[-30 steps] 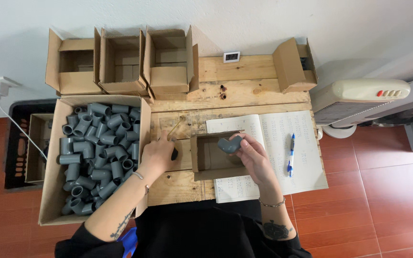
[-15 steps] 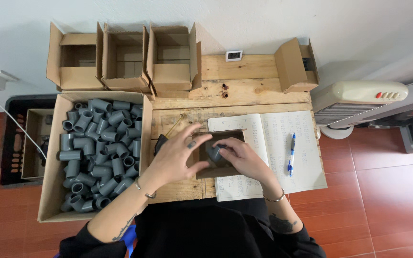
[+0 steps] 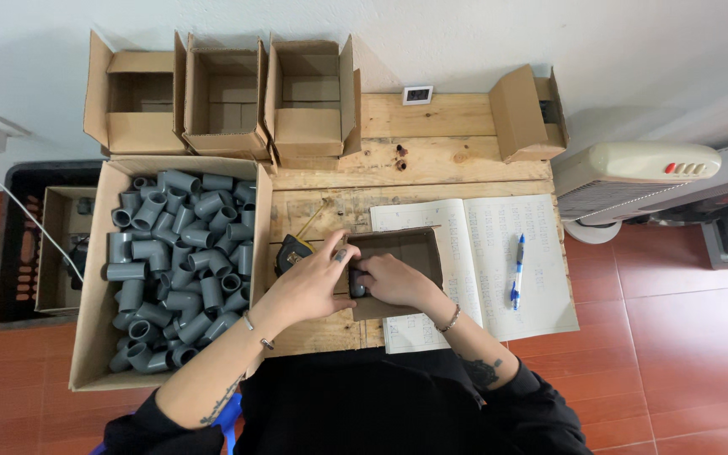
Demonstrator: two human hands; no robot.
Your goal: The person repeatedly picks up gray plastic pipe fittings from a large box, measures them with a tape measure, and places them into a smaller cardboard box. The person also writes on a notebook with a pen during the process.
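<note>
Head view is showing the left hand point(image 3: 309, 282), having left the big box of grey fittings point(image 3: 174, 253), now joining the right hand point(image 3: 389, 281), both clamping fingers on a grey fitting point(image 3: 355, 282) inside the small carton point(image 3: 406, 253).

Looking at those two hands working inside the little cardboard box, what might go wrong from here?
The small box sits on an open notebook, not bare wood, so it might slide as the left hand and right hand press the grey fitting in. The blue pen lies loose on the page and could roll away if the notebook shifts. The tape measure by the left hand may get knocked.
</note>
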